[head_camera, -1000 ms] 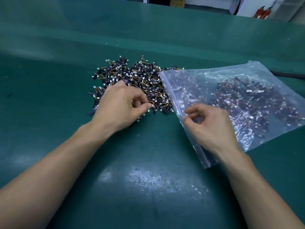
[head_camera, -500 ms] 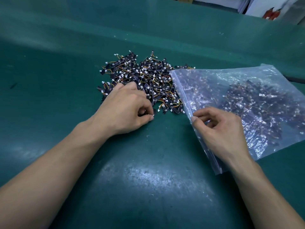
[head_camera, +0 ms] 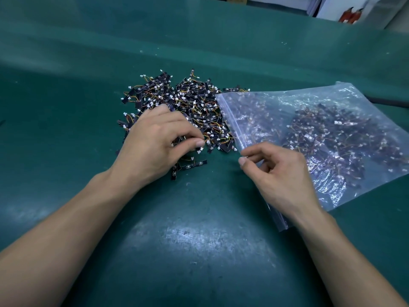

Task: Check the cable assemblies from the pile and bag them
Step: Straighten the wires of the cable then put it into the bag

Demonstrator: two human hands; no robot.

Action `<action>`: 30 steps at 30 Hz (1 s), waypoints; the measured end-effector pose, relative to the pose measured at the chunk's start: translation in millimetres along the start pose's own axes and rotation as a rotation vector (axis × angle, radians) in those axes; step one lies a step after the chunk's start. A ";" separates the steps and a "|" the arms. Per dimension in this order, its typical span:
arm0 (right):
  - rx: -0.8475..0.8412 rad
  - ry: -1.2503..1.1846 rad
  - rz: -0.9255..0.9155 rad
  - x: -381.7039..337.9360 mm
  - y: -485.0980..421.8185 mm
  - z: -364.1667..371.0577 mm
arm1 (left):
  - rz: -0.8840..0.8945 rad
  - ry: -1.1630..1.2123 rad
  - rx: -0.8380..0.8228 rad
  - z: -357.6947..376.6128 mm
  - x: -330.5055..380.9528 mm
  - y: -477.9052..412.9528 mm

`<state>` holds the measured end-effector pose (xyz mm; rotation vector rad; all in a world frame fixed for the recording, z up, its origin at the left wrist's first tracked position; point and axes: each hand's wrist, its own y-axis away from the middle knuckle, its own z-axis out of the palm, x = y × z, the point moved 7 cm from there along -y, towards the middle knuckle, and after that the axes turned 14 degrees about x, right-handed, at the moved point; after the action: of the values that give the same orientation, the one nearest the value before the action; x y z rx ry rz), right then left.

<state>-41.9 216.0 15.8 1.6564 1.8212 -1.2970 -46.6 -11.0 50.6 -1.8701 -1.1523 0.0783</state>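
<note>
Digging into the near edge of the one pile (head_camera: 190,103), the left hand (head_camera: 155,145) curls fingers and thumb round a few cable assemblies (head_camera: 200,150). The rest of the heap spreads beyond and to the right of its knuckles. Two black strips (head_camera: 193,164) lie loose just below its thumb on the green table (head_camera: 66,129). Further right, the right hand (head_camera: 281,176) pinches the open lip of the single clear bag (head_camera: 265,111) between thumb and forefinger, its other fingers loosely bent. The bag stretches away beyond and right of that pinch, and the bagged assemblies (head_camera: 332,134) inside are too many to count.
</note>
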 end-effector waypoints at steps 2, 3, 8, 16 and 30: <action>-0.008 0.004 -0.012 -0.9 0.5 0.6 | -0.016 -0.009 0.094 -7.4 -0.3 -1.8; -0.009 0.007 -0.017 -1.2 0.8 0.7 | -0.026 -0.015 0.141 -11.3 -0.9 -2.7; -0.014 0.008 -0.016 -1.4 1.2 1.5 | -0.017 -0.013 0.243 -20.8 -1.3 -4.4; -0.062 -0.085 0.001 -5.5 3.1 5.8 | 0.132 0.078 0.166 -12.6 15.1 -0.9; -0.111 -0.387 0.092 -13.4 6.1 11.8 | 0.221 0.200 0.021 8.4 39.4 11.6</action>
<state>-36.5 197.9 17.6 1.3060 1.5385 -1.3402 -20.5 21.8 52.2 -1.9328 -0.8045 0.0258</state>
